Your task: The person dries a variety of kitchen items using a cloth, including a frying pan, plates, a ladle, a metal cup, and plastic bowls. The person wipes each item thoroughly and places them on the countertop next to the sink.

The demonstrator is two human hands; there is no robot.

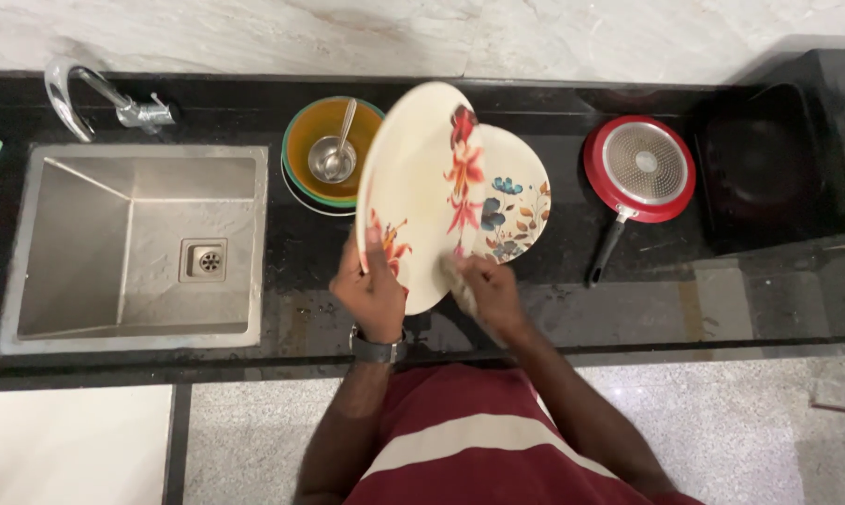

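My round cream plate point(413, 178) has red-orange flowers; the red frying pan point(639, 168) at right, grey inside.

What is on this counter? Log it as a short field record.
left hand: grips the lower edge of a tilted cream floral plate
right hand: presses a cloth to that plate
behind plate: second floral plate
bowls: stacked, ladle inside
sink: steel, tap above
red pan: on the black counter
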